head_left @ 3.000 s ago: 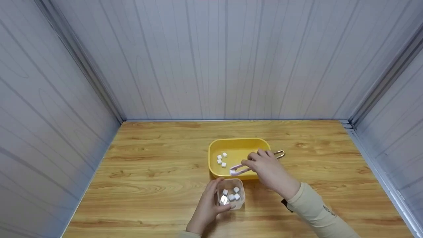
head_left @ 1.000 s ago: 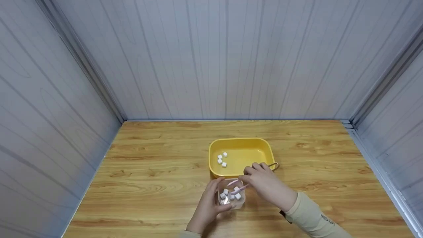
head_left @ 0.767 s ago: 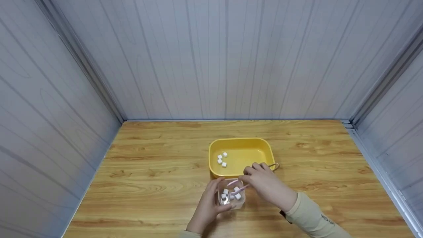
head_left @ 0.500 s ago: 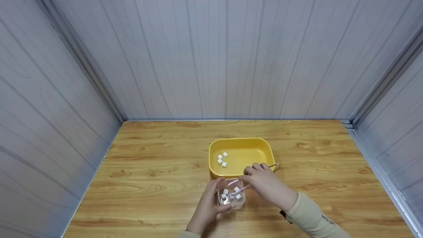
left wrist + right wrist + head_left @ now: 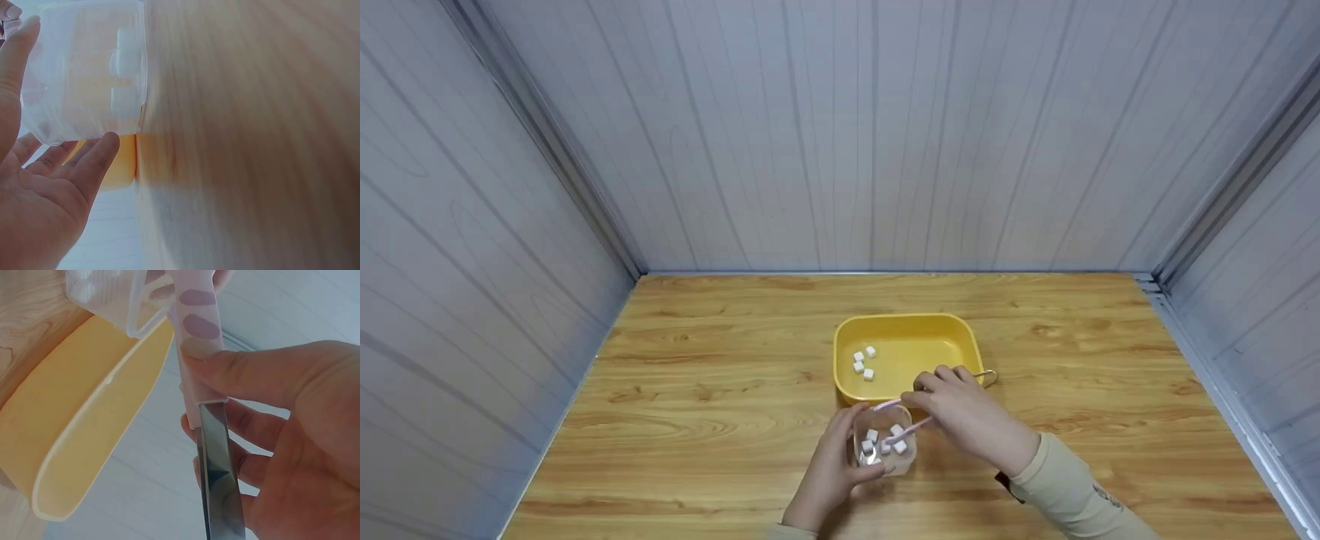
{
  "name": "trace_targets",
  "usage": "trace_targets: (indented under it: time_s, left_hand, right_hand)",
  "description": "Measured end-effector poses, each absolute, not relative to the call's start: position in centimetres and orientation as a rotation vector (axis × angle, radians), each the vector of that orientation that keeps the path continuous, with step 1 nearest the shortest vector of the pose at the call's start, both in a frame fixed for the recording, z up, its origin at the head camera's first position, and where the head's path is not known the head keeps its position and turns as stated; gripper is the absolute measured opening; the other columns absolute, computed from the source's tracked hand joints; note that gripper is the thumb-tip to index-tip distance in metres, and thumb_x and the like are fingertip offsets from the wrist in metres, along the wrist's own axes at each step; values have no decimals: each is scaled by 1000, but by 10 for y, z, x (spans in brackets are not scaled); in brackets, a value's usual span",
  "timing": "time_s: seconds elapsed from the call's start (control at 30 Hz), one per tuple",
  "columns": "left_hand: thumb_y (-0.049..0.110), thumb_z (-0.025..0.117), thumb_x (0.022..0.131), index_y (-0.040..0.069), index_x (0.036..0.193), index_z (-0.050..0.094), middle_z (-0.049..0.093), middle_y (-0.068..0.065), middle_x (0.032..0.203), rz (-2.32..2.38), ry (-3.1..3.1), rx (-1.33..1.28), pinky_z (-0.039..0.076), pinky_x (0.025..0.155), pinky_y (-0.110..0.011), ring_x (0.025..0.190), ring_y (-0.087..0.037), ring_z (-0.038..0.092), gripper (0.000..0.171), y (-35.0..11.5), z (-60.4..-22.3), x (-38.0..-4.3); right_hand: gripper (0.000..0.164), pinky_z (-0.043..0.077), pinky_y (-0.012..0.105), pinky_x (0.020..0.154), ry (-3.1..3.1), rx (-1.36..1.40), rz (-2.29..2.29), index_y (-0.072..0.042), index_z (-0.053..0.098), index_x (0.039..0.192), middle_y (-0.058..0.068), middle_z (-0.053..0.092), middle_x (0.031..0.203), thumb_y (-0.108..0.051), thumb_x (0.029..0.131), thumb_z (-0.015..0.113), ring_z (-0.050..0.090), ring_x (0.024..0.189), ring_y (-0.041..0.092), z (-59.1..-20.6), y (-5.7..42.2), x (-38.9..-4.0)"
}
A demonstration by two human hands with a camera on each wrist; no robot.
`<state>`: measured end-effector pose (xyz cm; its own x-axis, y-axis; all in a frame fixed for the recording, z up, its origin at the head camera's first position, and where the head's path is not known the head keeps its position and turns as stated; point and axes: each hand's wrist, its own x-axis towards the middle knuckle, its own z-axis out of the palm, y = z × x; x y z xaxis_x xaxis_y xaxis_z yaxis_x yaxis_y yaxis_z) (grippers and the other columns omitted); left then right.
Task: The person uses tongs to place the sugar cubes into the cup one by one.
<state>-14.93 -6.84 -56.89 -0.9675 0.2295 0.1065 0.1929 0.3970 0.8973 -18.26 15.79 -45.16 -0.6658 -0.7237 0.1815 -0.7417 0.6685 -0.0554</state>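
My left hand (image 5: 829,465) holds a small clear plastic box (image 5: 901,467) near the front of the table, thumb on its near side and fingers on its far left side. Several white cubes (image 5: 900,447) lie in the box. In the left wrist view, two cubes show through the wall of the box (image 5: 84,73). My right hand (image 5: 971,420) pinches pink-tipped metal tongs (image 5: 214,439) between thumb and fingers. The tong tips are spread apart: one arm reaches down among the cubes, the other lies over the box's far rim.
Just behind the box stands a yellow tray (image 5: 919,352), with several white cubes (image 5: 859,367) at its left end. The looped end of the tongs extends past the tray's right front corner. Panelled walls (image 5: 840,150) border the wooden table (image 5: 720,420) at the back and sides.
Since three seconds ago, my right hand has brought the tongs from the tray's front edge toward me over the box. Lately the tips have spread wider. My left hand and box stay put.
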Motion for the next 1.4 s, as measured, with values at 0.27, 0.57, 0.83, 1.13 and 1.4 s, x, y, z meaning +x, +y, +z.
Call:
trace_targets:
  time_s: [0.27,0.57,0.83,1.13,1.4]
  left_hand:
    - [22,86,67,20,141,41,42,-3,140,1651,2608,417,27,110,-50,131,-28,38,87,-69,-569,-149]
    - [25,86,65,16,141,42,42,-6,140,1633,2614,379,27,110,-50,131,-30,37,88,-68,-568,-148]
    - [26,86,67,10,143,38,42,-6,140,1624,2655,462,30,109,-48,129,-28,39,91,-69,-568,-148]
    - [24,86,66,12,143,40,42,-6,140,1637,2630,414,28,110,-47,130,-27,38,90,-69,-568,-147]
    - [25,87,66,13,142,40,43,-6,140,1652,2638,427,29,110,-47,129,-27,39,90,-68,-568,-147]
  right_hand:
    - [43,43,39,80,-2742,1195,161,-16,68,116,0,60,104,-26,75,80,50,92,21,-443,156,-187]
    - [49,43,39,82,-2736,1185,152,-15,67,118,2,60,107,-16,72,82,50,95,22,-438,154,-192]
    - [46,41,40,82,-2730,1146,193,-16,67,117,2,58,104,-12,74,80,50,95,24,-439,155,-202]
    - [52,42,43,89,-2773,1099,179,-14,65,120,4,58,109,-6,72,82,52,101,26,-438,156,-213]
    - [51,43,44,87,-2756,1094,140,-14,66,119,5,59,107,-7,72,83,52,99,27,-440,153,-221]
